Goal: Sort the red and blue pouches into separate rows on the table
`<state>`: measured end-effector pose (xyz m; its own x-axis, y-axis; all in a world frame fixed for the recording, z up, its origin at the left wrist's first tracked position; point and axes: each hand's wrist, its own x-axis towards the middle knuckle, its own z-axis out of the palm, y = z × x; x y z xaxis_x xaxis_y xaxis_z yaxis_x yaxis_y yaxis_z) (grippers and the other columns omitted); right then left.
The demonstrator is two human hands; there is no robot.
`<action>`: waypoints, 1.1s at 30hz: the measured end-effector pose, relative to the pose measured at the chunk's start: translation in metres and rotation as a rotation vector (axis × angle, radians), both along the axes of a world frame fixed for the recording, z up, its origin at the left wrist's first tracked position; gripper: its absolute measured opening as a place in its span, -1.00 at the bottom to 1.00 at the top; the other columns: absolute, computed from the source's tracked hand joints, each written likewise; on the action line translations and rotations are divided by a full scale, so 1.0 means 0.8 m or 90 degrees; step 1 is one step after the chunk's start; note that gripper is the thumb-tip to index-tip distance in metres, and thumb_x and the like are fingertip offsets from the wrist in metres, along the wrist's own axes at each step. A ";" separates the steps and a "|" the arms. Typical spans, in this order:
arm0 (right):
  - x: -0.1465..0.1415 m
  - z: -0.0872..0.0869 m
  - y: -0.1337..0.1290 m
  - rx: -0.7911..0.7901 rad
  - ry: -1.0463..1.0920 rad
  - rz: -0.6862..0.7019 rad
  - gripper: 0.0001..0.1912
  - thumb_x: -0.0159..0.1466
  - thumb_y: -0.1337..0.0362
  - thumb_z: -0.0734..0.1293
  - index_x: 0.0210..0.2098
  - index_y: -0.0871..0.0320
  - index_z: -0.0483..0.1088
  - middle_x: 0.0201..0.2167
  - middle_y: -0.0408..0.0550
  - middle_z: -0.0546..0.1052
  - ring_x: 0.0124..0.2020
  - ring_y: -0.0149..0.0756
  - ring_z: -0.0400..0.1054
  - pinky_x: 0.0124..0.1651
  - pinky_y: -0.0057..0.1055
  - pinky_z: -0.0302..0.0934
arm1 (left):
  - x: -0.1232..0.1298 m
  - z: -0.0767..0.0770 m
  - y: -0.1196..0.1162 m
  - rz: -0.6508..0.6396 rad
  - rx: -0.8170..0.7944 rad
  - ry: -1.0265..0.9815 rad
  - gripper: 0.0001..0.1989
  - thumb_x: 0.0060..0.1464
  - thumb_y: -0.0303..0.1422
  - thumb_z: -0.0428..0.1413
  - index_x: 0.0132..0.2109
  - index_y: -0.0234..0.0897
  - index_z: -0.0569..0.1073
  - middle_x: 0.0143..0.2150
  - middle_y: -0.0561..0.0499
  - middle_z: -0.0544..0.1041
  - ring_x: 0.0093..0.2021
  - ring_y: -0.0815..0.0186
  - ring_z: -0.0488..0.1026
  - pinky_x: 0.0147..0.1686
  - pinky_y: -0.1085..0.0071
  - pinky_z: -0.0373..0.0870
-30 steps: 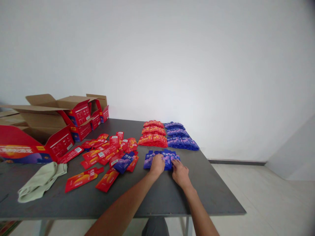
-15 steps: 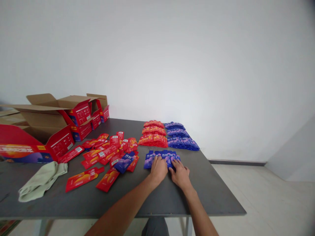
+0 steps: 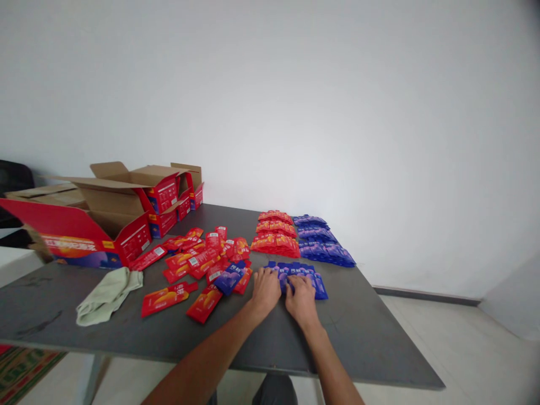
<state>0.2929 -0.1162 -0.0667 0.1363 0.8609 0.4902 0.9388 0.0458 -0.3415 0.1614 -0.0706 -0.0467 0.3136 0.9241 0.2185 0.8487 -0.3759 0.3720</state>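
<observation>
Open red cartons [image 3: 80,251] stand on a dark table [image 3: 363,337], a pale green cloth [image 3: 106,298] before them. Loose red pouches [image 3: 203,262] lie scattered, a single blue pouch [image 3: 230,278] on top. The left hand [image 3: 265,293], fingers close together, touches the left end of a row of blue pouches [image 3: 319,283]; the right hand [image 3: 302,299], fingers slightly spread, rests at its near edge. Any pinching is hidden. Behind: red stacks [image 3: 275,235], then blue stacks [image 3: 324,247].

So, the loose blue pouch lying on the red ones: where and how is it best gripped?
Probably by its long right edge: the left hand is the nearer one and could come in from the right and pinch it. The blue pouch lies slantwise, printed face up, across red pouches, with nothing on top of it, so that thin edge looks reachable.
</observation>
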 end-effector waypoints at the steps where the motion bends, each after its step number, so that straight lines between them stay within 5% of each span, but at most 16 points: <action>1: -0.012 -0.001 0.004 0.007 0.004 0.025 -0.69 0.31 0.36 0.18 -0.08 0.16 0.50 -0.07 0.04 0.54 0.01 -0.13 0.30 0.13 -0.26 0.07 | -0.008 0.000 0.001 0.009 0.001 0.005 -0.67 0.22 -0.40 -0.08 0.03 -0.24 0.49 0.01 -0.18 0.49 0.08 0.07 0.30 0.06 0.16 0.17; 6: -0.072 -0.012 0.019 0.014 0.032 0.093 -0.71 0.29 0.43 0.18 -0.15 0.18 0.53 -0.20 0.03 0.55 -0.11 -0.17 0.31 0.07 -0.33 0.08 | -0.053 0.001 0.007 0.052 0.015 0.014 -0.71 0.15 -0.40 -0.01 -0.04 -0.26 0.52 -0.03 -0.18 0.49 0.06 0.06 0.31 0.05 0.16 0.18; 13: -0.137 -0.012 0.026 -0.026 0.011 0.120 -0.74 0.33 0.39 0.18 -0.23 0.18 0.52 -0.27 0.05 0.52 -0.13 -0.17 0.29 0.01 -0.34 0.06 | -0.120 0.009 0.020 0.240 0.049 0.042 -0.68 0.17 -0.35 -0.03 -0.05 -0.35 0.52 0.02 -0.29 0.44 0.09 -0.05 0.28 0.04 0.08 0.17; 19: -0.169 -0.002 0.022 -0.056 -0.028 0.127 -0.82 0.28 0.33 0.25 -0.22 0.15 0.49 -0.22 0.05 0.51 -0.12 -0.14 0.28 0.01 -0.30 0.03 | -0.145 0.003 0.026 0.306 0.020 0.028 -0.68 0.13 -0.37 -0.02 -0.07 -0.41 0.53 -0.01 -0.33 0.45 0.08 -0.06 0.30 0.03 0.08 0.19; 26: -0.175 -0.004 0.019 -0.060 0.017 0.167 -0.81 0.29 0.29 0.25 -0.23 0.12 0.50 -0.18 0.01 0.53 -0.12 -0.14 0.27 -0.02 -0.30 0.04 | -0.162 -0.004 0.045 0.231 -0.044 -0.200 -0.75 -0.01 -0.49 0.07 -0.16 -0.44 0.53 -0.11 -0.30 0.52 -0.01 0.06 0.41 -0.03 0.26 0.24; 33: -0.172 -0.006 0.029 -0.043 0.131 0.150 -0.68 0.35 0.26 0.15 -0.05 0.21 0.46 -0.18 0.08 0.56 -0.14 -0.17 0.38 0.02 -0.31 0.13 | -0.165 -0.010 0.056 0.155 -0.107 -0.449 -0.86 0.04 -0.45 0.04 -0.41 -0.33 0.47 -0.47 0.03 0.51 -0.45 0.37 0.41 -0.41 0.49 0.25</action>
<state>0.1552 -0.0931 -0.0716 0.0193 0.9099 0.4144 0.8162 0.2250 -0.5322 0.0298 -0.0261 -0.0545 -0.0643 0.9877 0.1425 0.4408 -0.1000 0.8920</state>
